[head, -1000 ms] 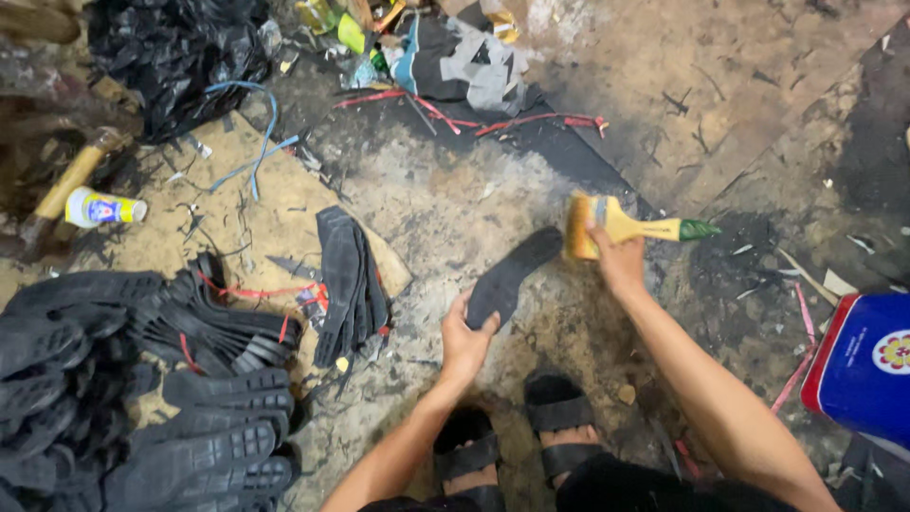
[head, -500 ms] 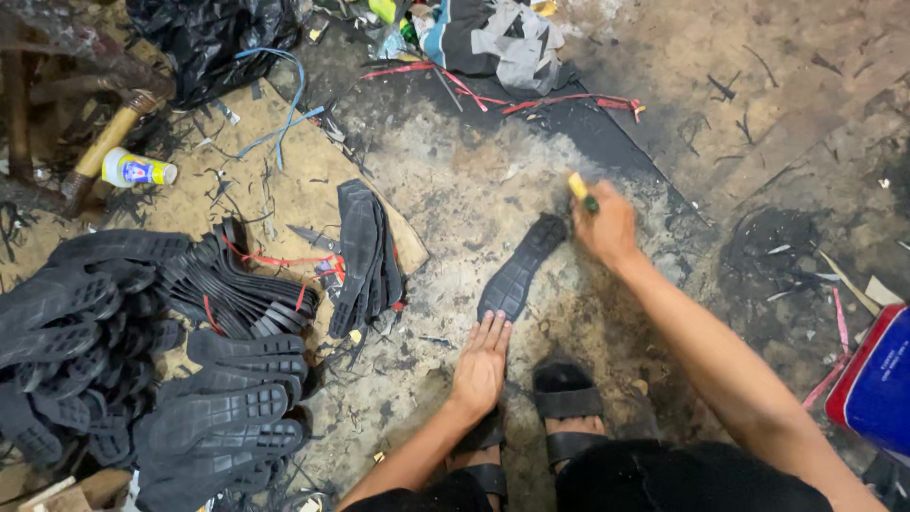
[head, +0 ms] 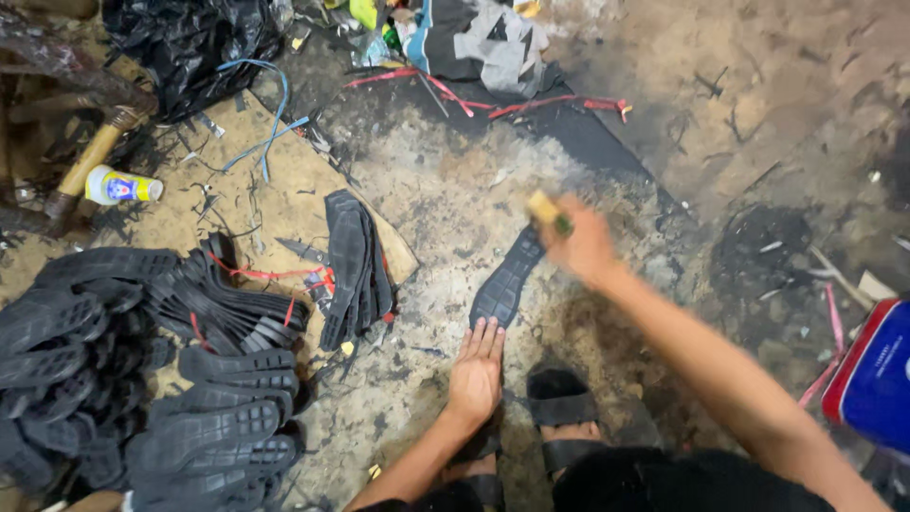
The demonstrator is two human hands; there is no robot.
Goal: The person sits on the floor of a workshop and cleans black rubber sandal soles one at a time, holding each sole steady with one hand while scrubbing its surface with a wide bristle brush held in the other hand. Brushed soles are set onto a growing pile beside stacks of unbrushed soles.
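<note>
Lowering since before, right hand (head: 583,246) seemingly brushes sole (head: 507,280).

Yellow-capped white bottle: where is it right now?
In the head view, the white bottle lies on its side at far left, beside a wooden handle and above the pile of black soles, far from both hands.

A small white tube-shaped bottle (head: 123,186) with a yellow cap and a blue-and-red label lies on its side on the dirt floor (head: 758,114) near the left edge, just beside a wooden handle (head: 90,163). At the right edge of the floor sits a container (head: 872,374) with a blue face and a red-and-white border, cut off by the frame. A black plastic bag (head: 190,43) lies crumpled at the far left corner, and a yellow-green wrapper (head: 364,11) peeks in along the far edge.
</note>
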